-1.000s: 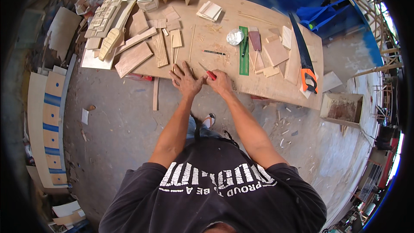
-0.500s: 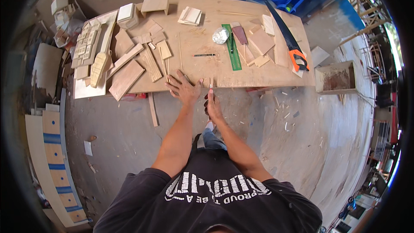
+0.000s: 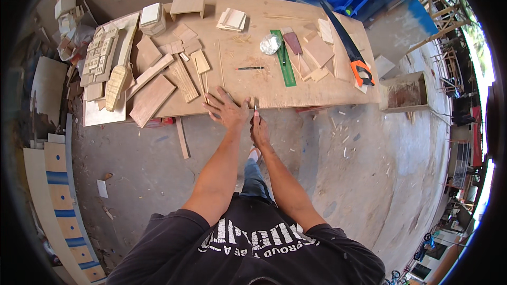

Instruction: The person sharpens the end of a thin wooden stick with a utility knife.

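My left hand (image 3: pixel 228 111) lies with fingers spread on the near edge of the wooden table (image 3: pixel 317 92), next to thin wood strips (image 3: pixel 206 82). Close to its right, my right hand (image 3: pixel 259 129) is closed around a small knife (image 3: pixel 256 108). The tool's narrow metallic tip points at the table edge, and its handle is hidden in my fist. Beyond the hands a dark pencil (image 3: pixel 249 68) lies among wood shavings. A green ruler (image 3: pixel 289 77) rests to the right, with a crumpled whitish ball (image 3: pixel 270 44) against its far end.
Wood boards (image 3: pixel 152 101) and a carved wooden panel (image 3: pixel 100 55) crowd the table's left. A handsaw (image 3: pixel 348 42) with an orange handle lies at the right, beside stacked wood pieces (image 3: pixel 318 51). An open box (image 3: pixel 406 94) stands off the right end. Scraps litter the floor.
My right hand and the knife have drawn slightly back toward me. The left hand stays spread at the table edge. The whole view has shifted a little.
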Motion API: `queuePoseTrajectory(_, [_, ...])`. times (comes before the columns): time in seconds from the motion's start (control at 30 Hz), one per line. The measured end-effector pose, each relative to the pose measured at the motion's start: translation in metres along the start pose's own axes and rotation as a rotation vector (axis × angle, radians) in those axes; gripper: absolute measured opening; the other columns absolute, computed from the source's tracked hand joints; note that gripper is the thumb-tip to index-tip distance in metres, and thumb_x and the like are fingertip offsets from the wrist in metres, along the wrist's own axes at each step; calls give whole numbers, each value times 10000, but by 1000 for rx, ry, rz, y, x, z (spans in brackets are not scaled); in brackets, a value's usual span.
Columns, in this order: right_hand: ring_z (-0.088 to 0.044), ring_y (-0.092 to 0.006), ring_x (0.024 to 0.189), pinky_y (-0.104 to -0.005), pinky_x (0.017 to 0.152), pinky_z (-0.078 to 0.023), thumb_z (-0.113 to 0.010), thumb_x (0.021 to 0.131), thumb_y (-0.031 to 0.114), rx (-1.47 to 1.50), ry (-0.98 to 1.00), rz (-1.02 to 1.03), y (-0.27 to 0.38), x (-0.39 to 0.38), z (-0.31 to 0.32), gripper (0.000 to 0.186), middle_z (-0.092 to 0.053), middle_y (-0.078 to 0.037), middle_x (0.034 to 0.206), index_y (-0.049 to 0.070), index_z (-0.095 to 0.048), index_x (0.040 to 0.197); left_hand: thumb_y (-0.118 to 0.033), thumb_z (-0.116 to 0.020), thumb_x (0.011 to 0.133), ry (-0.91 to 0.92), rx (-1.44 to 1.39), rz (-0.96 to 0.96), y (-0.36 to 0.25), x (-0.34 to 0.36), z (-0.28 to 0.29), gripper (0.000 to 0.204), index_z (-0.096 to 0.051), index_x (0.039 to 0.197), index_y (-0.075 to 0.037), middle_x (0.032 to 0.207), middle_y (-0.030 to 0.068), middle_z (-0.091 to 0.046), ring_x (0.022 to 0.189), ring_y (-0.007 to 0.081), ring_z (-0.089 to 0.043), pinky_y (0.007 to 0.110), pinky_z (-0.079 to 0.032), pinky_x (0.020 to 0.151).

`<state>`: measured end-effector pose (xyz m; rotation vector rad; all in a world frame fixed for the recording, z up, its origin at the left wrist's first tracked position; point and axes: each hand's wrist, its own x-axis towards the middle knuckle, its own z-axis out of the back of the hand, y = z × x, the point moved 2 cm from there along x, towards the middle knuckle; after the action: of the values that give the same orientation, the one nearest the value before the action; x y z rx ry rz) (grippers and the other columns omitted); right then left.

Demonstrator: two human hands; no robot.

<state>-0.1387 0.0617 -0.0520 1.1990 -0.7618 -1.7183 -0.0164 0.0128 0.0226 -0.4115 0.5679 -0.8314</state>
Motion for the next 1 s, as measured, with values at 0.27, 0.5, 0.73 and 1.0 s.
queuePoseTrajectory(0.27, [-620, -490, 906, -503, 822, -469, -321, 1040, 527, -112, -15, 32, 21, -7, 6, 657, -641, -307, 888, -54, -626, 1001, -529, -783, 757, 31, 5, 20, -2, 0, 3, 1171, -52, 1610, -196, 1642, 230, 139, 1478, 510, 154, 665, -66, 1147])
queuePoseTrajectory(0.5, [-591, -537, 1021, -539, 878, -462, -327, 1041, 510, -191, -51, 52, 29, -10, 6, 634, -641, -346, 980, -36, -650, 1047, -530, -785, 754, 24, 0, 19, -1, 0, 2, 1169, -63, 1611, -196, 1645, 222, 134, 1479, 501, 163, 662, -66, 1147])
queuePoseTrajectory(0.73, [-586, -542, 1037, -546, 899, -454, -325, 1043, 494, -229, -65, 27, 35, -9, 4, 640, -637, -356, 1018, -52, -659, 1048, -516, -790, 753, 28, -12, 20, -2, 0, 1, 1168, -66, 1611, -195, 1647, 218, 131, 1479, 502, 165, 659, -64, 1149])
queuePoseTrajectory(1.0, [-591, -543, 1049, -553, 923, -452, -319, 1038, 497, -321, -62, -97, 51, -10, 3, 698, -623, -391, 1013, -89, -689, 959, -554, -777, 755, 41, 1, 28, -3, 2, 2, 1168, -52, 1608, -221, 1646, 212, 134, 1479, 502, 159, 646, -33, 1165])
